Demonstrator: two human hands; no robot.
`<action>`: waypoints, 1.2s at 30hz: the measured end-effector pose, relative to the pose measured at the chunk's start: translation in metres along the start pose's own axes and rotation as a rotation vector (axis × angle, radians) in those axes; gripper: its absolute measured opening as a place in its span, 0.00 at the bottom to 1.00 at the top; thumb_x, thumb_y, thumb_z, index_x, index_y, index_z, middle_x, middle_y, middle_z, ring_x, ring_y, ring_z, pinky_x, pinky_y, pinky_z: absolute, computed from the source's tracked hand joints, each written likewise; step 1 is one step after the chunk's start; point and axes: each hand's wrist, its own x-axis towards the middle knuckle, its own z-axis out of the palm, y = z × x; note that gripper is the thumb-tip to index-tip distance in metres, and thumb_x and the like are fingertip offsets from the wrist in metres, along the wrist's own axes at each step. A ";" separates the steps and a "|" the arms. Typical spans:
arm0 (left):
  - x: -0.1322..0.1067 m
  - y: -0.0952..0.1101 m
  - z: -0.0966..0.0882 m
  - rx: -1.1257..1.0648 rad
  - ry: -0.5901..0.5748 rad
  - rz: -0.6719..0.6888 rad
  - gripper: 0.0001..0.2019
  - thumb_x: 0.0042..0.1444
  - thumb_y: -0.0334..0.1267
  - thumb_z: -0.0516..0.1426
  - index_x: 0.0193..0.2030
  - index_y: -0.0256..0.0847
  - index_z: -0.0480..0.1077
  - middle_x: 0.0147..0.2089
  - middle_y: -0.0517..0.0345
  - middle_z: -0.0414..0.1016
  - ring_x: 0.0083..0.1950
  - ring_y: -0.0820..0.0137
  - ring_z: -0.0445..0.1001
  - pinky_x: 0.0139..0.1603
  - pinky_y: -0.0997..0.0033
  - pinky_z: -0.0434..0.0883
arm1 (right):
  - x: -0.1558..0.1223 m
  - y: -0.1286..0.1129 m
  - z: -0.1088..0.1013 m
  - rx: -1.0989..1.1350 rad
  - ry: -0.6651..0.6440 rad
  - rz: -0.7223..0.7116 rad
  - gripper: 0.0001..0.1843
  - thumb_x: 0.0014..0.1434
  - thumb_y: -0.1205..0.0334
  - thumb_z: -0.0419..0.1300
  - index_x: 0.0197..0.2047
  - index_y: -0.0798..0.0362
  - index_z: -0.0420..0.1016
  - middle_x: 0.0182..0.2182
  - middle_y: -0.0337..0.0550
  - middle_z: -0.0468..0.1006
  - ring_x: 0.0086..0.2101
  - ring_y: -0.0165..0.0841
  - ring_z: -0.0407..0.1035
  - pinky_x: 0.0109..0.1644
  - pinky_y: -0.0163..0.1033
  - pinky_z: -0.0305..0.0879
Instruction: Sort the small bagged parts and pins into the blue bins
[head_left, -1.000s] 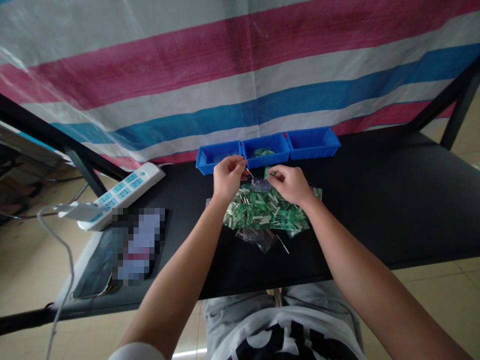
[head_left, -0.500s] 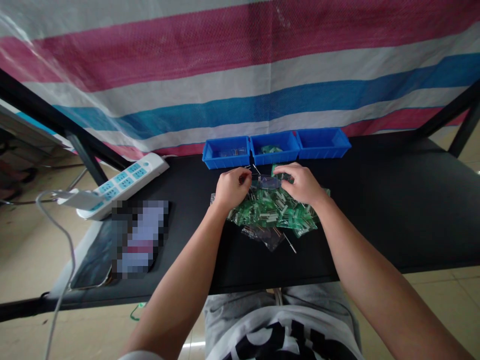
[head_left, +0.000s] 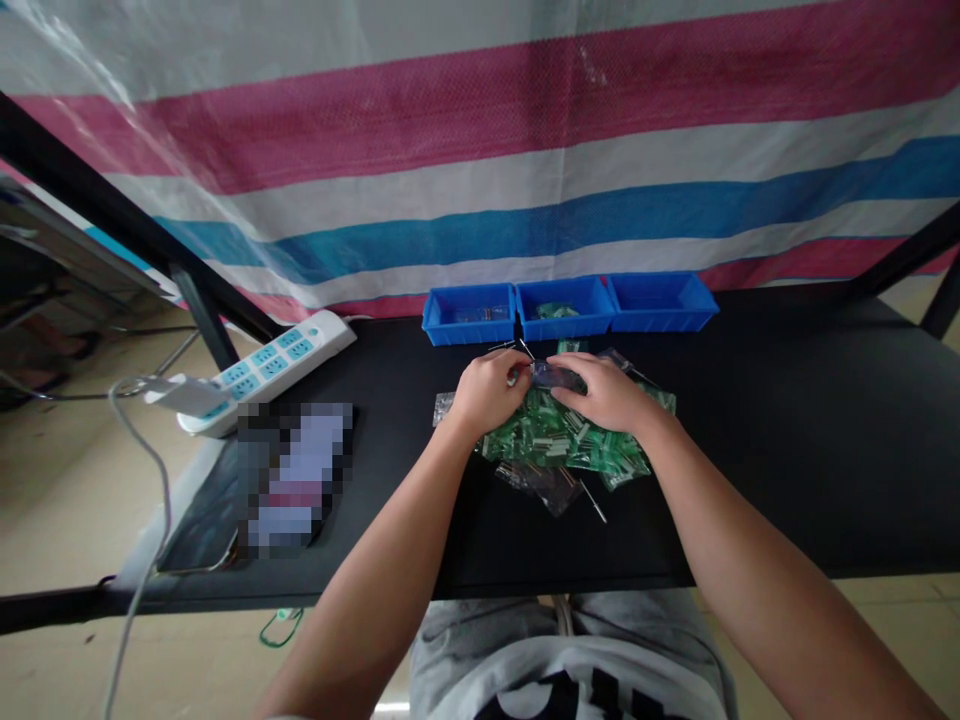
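Observation:
A small clear plastic bag [head_left: 553, 376], bluish in this light, lies between my two hands above the pile. My left hand [head_left: 489, 392] is closed, thumb and fingers pinching the bag's left end; some of the grip is hidden. From the other side, my right hand [head_left: 606, 392] has thumb and fingers round the right end of the same bag. Under both hands spreads a heap of green-tinted plastic packets [head_left: 551, 435] with slim metallic pieces inside. Darker clear packets [head_left: 541, 484] lie at the heap's near edge, beside a loose metal pin [head_left: 595, 502].
Three joined blue bins stand behind the heap: the left bin [head_left: 469, 332] holds small metallic pieces, the middle bin [head_left: 566, 328] green packets, and the right bin [head_left: 664, 320] shows nothing inside. A power strip [head_left: 274, 370] and a pixelated phone-like object [head_left: 304, 480] lie left.
The view has shifted, so the table appears slightly right and lower. My hands have come closer together around the clear bag, and my right fingers reach further over it.

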 end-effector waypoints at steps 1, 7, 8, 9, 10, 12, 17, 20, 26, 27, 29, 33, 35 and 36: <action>0.000 0.000 0.000 0.002 -0.003 0.000 0.10 0.54 0.32 0.55 0.40 0.40 0.76 0.36 0.54 0.80 0.35 0.67 0.77 0.38 0.70 0.71 | 0.000 0.000 0.001 -0.001 0.009 0.001 0.21 0.56 0.62 0.62 0.54 0.52 0.74 0.51 0.51 0.79 0.53 0.46 0.72 0.58 0.54 0.65; -0.001 0.002 0.003 -0.006 -0.018 0.030 0.11 0.55 0.34 0.55 0.42 0.40 0.76 0.38 0.53 0.79 0.39 0.66 0.77 0.42 0.68 0.72 | 0.000 -0.005 0.000 0.001 0.051 -0.022 0.18 0.53 0.68 0.61 0.49 0.54 0.77 0.43 0.49 0.82 0.43 0.42 0.77 0.50 0.46 0.71; -0.001 0.003 0.003 -0.020 -0.007 0.048 0.11 0.56 0.33 0.54 0.42 0.40 0.76 0.38 0.53 0.79 0.39 0.66 0.77 0.42 0.68 0.72 | 0.000 -0.006 -0.001 0.005 0.055 -0.034 0.17 0.54 0.70 0.60 0.47 0.54 0.78 0.42 0.48 0.82 0.43 0.41 0.77 0.49 0.44 0.71; -0.002 0.004 0.003 -0.037 0.012 0.068 0.10 0.56 0.33 0.54 0.42 0.40 0.76 0.38 0.53 0.79 0.39 0.67 0.77 0.43 0.68 0.73 | 0.000 -0.007 -0.001 0.010 0.061 -0.045 0.16 0.54 0.71 0.58 0.45 0.53 0.78 0.41 0.47 0.82 0.42 0.40 0.77 0.48 0.43 0.72; -0.003 0.005 0.002 -0.055 0.040 0.086 0.11 0.56 0.33 0.54 0.42 0.40 0.75 0.38 0.53 0.79 0.40 0.67 0.77 0.44 0.69 0.73 | 0.001 -0.008 -0.002 0.019 0.068 -0.052 0.15 0.55 0.71 0.56 0.44 0.52 0.79 0.40 0.46 0.83 0.41 0.39 0.77 0.47 0.42 0.72; -0.004 0.008 0.001 -0.088 0.107 0.120 0.11 0.56 0.33 0.54 0.43 0.40 0.75 0.38 0.53 0.78 0.40 0.68 0.76 0.45 0.69 0.73 | 0.001 -0.010 -0.002 0.035 0.088 -0.046 0.14 0.57 0.71 0.54 0.41 0.51 0.79 0.38 0.45 0.83 0.39 0.39 0.78 0.46 0.41 0.72; -0.006 0.012 0.002 -0.167 0.149 0.145 0.15 0.57 0.37 0.55 0.51 0.39 0.70 0.43 0.51 0.78 0.42 0.67 0.76 0.45 0.69 0.72 | 0.002 -0.010 0.001 0.197 0.238 0.067 0.09 0.61 0.62 0.56 0.42 0.53 0.76 0.39 0.48 0.83 0.41 0.40 0.78 0.45 0.41 0.72; -0.005 0.011 0.005 -0.235 0.181 0.066 0.25 0.58 0.40 0.56 0.62 0.39 0.60 0.49 0.50 0.77 0.41 0.70 0.76 0.42 0.70 0.72 | 0.002 -0.008 0.002 0.374 0.295 0.160 0.12 0.60 0.55 0.59 0.44 0.54 0.73 0.36 0.49 0.83 0.37 0.41 0.79 0.38 0.40 0.73; -0.004 0.011 0.006 -0.224 0.172 0.103 0.18 0.57 0.38 0.57 0.54 0.40 0.67 0.47 0.50 0.77 0.42 0.70 0.76 0.45 0.68 0.73 | 0.001 -0.009 0.000 0.461 0.249 0.133 0.12 0.57 0.52 0.62 0.37 0.52 0.71 0.32 0.45 0.83 0.35 0.39 0.78 0.41 0.42 0.72; -0.004 0.012 0.006 -0.209 0.168 0.142 0.12 0.57 0.37 0.57 0.49 0.40 0.70 0.46 0.50 0.77 0.43 0.69 0.76 0.47 0.67 0.73 | 0.001 -0.010 0.000 0.462 0.232 0.103 0.12 0.58 0.52 0.62 0.36 0.52 0.71 0.34 0.46 0.83 0.37 0.40 0.78 0.43 0.43 0.72; -0.005 0.012 0.007 -0.189 0.192 0.212 0.04 0.56 0.33 0.57 0.38 0.40 0.72 0.49 0.48 0.76 0.46 0.67 0.76 0.50 0.64 0.73 | 0.000 -0.011 -0.001 0.450 0.210 0.050 0.10 0.58 0.54 0.62 0.33 0.51 0.72 0.38 0.46 0.82 0.42 0.40 0.77 0.48 0.44 0.71; -0.005 0.012 0.008 -0.210 0.273 0.272 0.04 0.54 0.29 0.57 0.31 0.40 0.72 0.55 0.47 0.73 0.48 0.67 0.75 0.50 0.64 0.73 | 0.000 -0.013 0.000 0.415 0.246 -0.004 0.09 0.58 0.57 0.61 0.29 0.51 0.73 0.44 0.48 0.81 0.47 0.40 0.75 0.51 0.45 0.69; -0.006 0.013 0.008 -0.257 0.256 0.272 0.04 0.54 0.29 0.58 0.30 0.40 0.71 0.53 0.48 0.75 0.50 0.67 0.75 0.51 0.64 0.73 | 0.000 -0.013 0.001 0.414 0.258 0.006 0.09 0.58 0.56 0.61 0.31 0.52 0.73 0.41 0.48 0.82 0.45 0.40 0.75 0.48 0.44 0.69; -0.006 0.014 0.009 -0.289 0.235 0.256 0.03 0.54 0.30 0.58 0.30 0.40 0.71 0.51 0.48 0.76 0.49 0.67 0.76 0.51 0.64 0.73 | 0.000 -0.013 0.001 0.415 0.258 0.022 0.09 0.59 0.55 0.61 0.33 0.52 0.73 0.39 0.47 0.82 0.42 0.39 0.76 0.46 0.43 0.70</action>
